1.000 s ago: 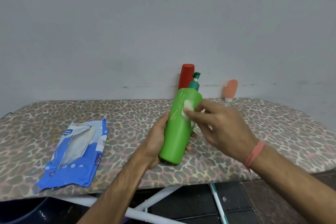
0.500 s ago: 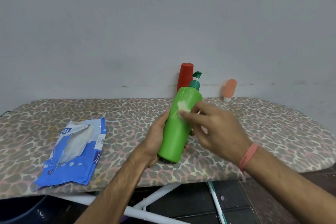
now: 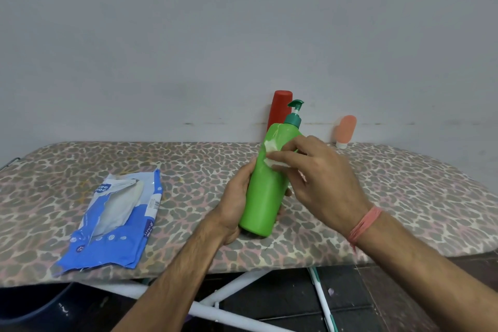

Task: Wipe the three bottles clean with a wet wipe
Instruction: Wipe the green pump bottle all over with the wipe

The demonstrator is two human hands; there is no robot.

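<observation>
Green bottle [image 3: 265,188]: tilted above the ironing board [image 3: 404,191], gripped low by the left hand [image 3: 237,197].
Wet wipe [image 3: 272,148]: pinched by the right hand [image 3: 320,178] against the bottle's shoulder.
Slip risk: a wet plastic surface could likely twist free of that one-handed grip.
Knock risk: the red bottle [image 3: 279,108] stands just behind; the pink bottle [image 3: 346,129] stands well apart.
Hidden: the green bottle's far side and most of the wipe.
</observation>
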